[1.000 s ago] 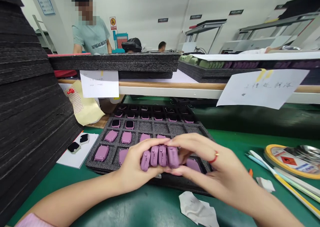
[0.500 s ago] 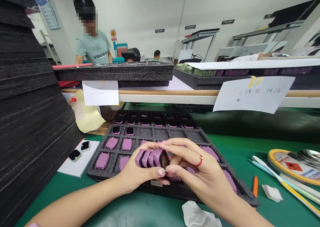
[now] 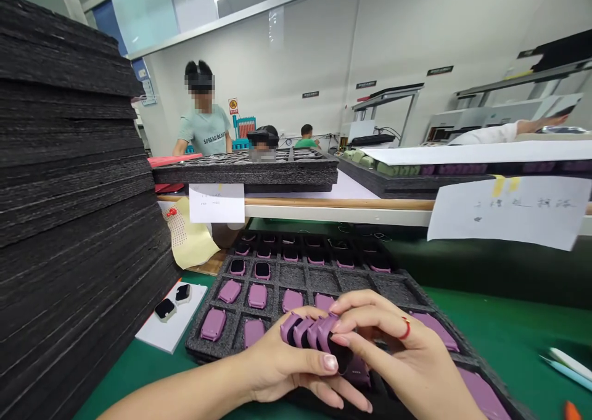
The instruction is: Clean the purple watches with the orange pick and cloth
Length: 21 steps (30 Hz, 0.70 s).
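Observation:
Several purple smartwatch cases [image 3: 303, 333] with dark screens stand in a row in my left hand [image 3: 277, 366], whose thumb presses along their near side. At the right end of this row, my right hand [image 3: 407, 352] has its fingertips and thumb on the last smartwatch case; a red ring is on one finger. Beneath both hands lies a black foam tray [image 3: 292, 276] with square compartments. Purple cases lie in many of these, such as a smartwatch case [image 3: 213, 325] at the front left. My hands hide part of the tray's front.
Two pale smartwatches [image 3: 165, 309] rest on a white pad [image 3: 155, 338] to the left. A tall stack of black foam sheets [image 3: 78, 222] rises beside it. A shelf edge [image 3: 351, 213] crosses behind the tray. Co-workers, one a standing person [image 3: 206, 130], are beyond.
The view has tilted up and turned left, so the scene sits lower and further right. My left hand's lower fingers have spread out; the row of smartwatch cases is still held.

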{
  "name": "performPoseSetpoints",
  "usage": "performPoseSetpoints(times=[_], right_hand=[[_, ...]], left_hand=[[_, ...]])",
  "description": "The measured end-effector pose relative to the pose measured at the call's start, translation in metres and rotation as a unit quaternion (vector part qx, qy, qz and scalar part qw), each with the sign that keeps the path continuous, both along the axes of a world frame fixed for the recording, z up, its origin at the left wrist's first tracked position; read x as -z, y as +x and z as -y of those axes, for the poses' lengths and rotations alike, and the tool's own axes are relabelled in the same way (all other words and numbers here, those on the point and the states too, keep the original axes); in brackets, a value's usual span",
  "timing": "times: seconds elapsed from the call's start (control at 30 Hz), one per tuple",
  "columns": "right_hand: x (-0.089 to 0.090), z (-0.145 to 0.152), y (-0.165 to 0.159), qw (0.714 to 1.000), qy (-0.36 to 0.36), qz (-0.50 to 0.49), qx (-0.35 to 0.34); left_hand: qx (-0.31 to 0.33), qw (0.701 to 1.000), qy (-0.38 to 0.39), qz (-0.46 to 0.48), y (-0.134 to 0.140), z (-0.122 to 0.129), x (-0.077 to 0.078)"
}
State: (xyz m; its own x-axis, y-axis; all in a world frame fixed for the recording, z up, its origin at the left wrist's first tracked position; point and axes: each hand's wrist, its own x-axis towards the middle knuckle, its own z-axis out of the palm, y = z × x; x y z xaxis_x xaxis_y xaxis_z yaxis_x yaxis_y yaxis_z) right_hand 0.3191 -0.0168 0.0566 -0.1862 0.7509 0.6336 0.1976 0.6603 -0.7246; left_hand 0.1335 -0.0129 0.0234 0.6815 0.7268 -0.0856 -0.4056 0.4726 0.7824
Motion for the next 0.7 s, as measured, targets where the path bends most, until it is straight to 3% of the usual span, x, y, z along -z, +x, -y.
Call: performPoseSetpoints(times=[0.17, 0.33, 0.47, 0.6, 0.7], right_hand=[[-0.003, 0.0, 0.004, 0.986, 0.157, 0.051, 0.005], [0.002, -0.001, 0.004, 0.972, 0.216, 0.09, -0.028], [0.007, -0.004, 0.001, 0.965, 0.244, 0.088, -0.041], [-0.007, 0.002, 0.015, 0.966, 0.233, 0.107, -0.045], [-0.025, 0.014, 0.049, 0.974, 0.187, 0.116, 0.049]], left_hand=[[-0.039, 0.999, -0.02, 0.003, -0.001, 0.001, -0.002], [-0.069, 0.997, -0.012, 0.014, -0.001, 0.002, -0.004], [-0.126, 0.992, 0.008, -0.016, -0.002, 0.002, -0.011], [-0.204, 0.968, 0.099, -0.107, -0.002, 0.0, -0.016], [-0.207, 0.956, 0.142, -0.154, 0.0, 0.003, -0.016]])
